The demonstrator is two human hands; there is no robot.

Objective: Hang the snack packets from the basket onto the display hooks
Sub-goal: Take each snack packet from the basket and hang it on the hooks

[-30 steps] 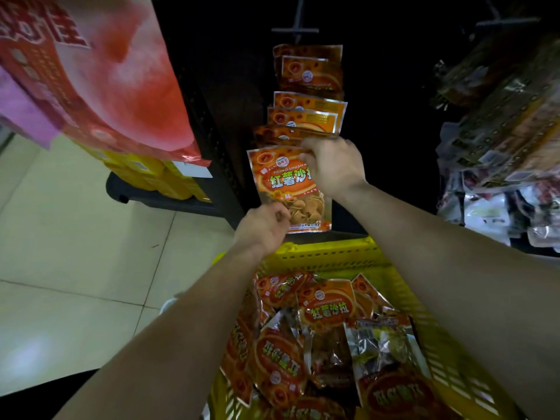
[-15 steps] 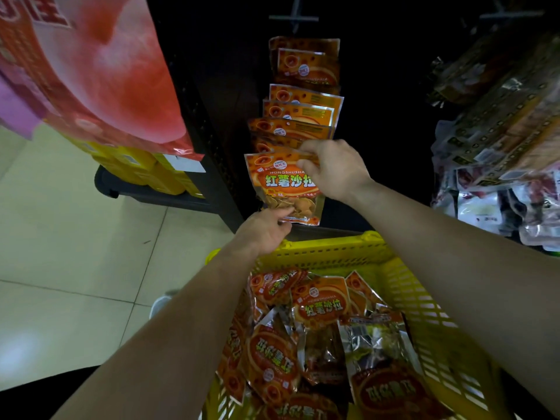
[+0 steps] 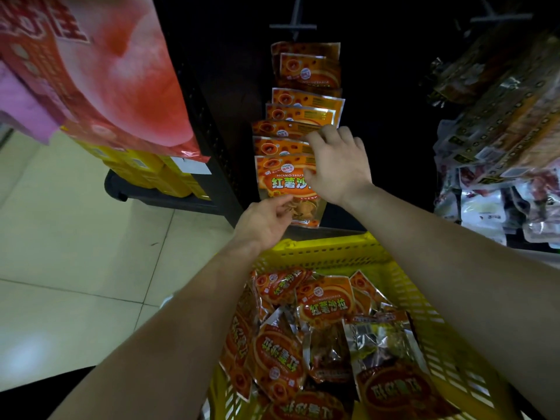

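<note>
An orange snack packet (image 3: 283,184) hangs at the front of a row of like packets (image 3: 298,116) on a display hook against the dark panel. My right hand (image 3: 338,163) rests over the packet's upper right corner, fingers spread at the hook end. My left hand (image 3: 266,221) pinches the packet's lower edge. Below, a yellow plastic basket (image 3: 403,286) holds several orange packets (image 3: 325,301) and a silver one (image 3: 378,338). The hook tip itself is hidden behind my right hand.
Another hook bracket (image 3: 292,25) sits above the row. Mixed snack packets (image 3: 509,131) hang at the right. A large red bag (image 3: 100,77) hangs at upper left over yellow boxes (image 3: 151,171) on a dark platform. Pale floor tiles lie at left.
The front packet has slid further onto the row. My right hand's fingers have loosened and spread at its top. My left hand rose from below the packet to its lower edge.
</note>
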